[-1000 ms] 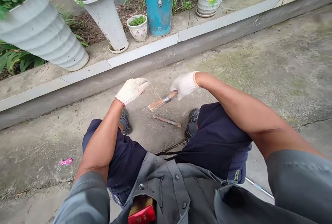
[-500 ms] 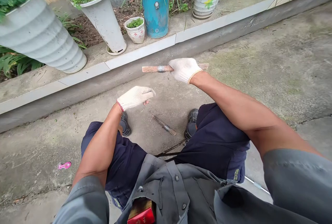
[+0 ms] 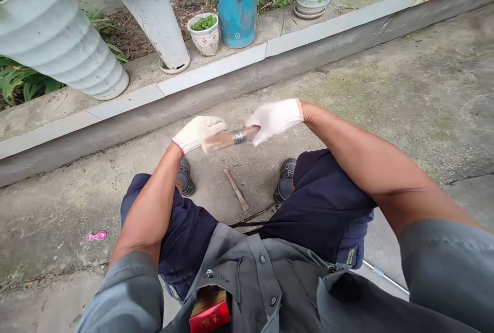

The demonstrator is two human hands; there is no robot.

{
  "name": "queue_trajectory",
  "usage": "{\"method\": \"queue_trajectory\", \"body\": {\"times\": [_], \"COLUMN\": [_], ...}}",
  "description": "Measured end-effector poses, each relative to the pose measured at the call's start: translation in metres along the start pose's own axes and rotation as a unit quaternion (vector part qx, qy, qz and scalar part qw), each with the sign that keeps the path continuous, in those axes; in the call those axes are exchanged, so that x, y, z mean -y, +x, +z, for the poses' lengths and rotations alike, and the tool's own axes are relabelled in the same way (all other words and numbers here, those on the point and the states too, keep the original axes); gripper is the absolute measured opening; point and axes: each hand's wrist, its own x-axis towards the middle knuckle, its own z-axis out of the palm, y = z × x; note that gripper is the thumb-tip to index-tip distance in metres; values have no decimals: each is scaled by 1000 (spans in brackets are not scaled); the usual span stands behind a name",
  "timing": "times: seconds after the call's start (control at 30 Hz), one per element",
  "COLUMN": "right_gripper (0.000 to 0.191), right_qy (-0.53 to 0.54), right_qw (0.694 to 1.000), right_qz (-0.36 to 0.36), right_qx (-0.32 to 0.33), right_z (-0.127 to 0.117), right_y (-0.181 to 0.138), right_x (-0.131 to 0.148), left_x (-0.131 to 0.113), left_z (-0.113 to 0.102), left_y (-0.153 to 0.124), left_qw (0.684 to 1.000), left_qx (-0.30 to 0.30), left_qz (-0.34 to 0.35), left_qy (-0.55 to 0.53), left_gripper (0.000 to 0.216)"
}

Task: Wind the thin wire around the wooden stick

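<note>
A wooden stick bound with a band of silvery wire [image 3: 240, 137] is held between my legs, above the concrete. My right hand [image 3: 275, 119], in a white knit glove, grips it at its right end, just past the wire band. The stick's left end is blurred by motion and tilts downward. My left hand [image 3: 197, 132], gloved too, is beside that left end with its fingers curled closed; what they hold, if anything, is too small to make out. On the ground between my shoes lies a second wooden stick [image 3: 236, 189] with a wrapped band.
Along the raised ledge [image 3: 216, 73] ahead stand a blue planter [image 3: 236, 11], a small white pot [image 3: 204, 39], and tall white planters [image 3: 154, 19]. A pink object [image 3: 97, 235] lies on the concrete at left. A red box [image 3: 210, 317] sticks out of my shirt pocket.
My right hand has turned and come down, bringing the stick nearer; its left end has swung toward my left hand. My left hand has barely moved. The view has tilted slightly downward.
</note>
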Motion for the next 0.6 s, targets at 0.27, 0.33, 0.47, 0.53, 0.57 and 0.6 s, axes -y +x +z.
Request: {"method": "queue_trajectory", "body": {"times": [0.27, 0.33, 0.47, 0.53, 0.57, 0.6], "right_gripper": [48, 43, 42, 33, 29, 26], "right_qy": [-99, -128, -182, -178, -163, -142], "right_qw": [950, 938, 942, 960, 971, 981], "right_qz": [189, 239, 261, 215, 175, 128], "right_qx": [-226, -216, -108, -34, 5, 39], "right_z": [-17, -17, -9, -1, 3, 7], "right_y": [16, 19, 20, 18, 16, 14], "right_x": [-1, 0, 8, 9, 8, 7], "left_x": [-12, -12, -9, -10, -11, -12], "left_z": [20, 17, 9, 7, 7, 7], "left_y": [-5, -6, -6, -5, -5, -4], "left_qw": [998, 998, 999, 999, 999, 999], "left_qx": [67, 62, 6, -17, -21, -20], "left_qz": [13, 18, 30, 24, 18, 11], "left_qy": [-4, 8, 19, 28, 33, 38], "left_gripper": [37, 33, 33, 35, 35, 34]}}
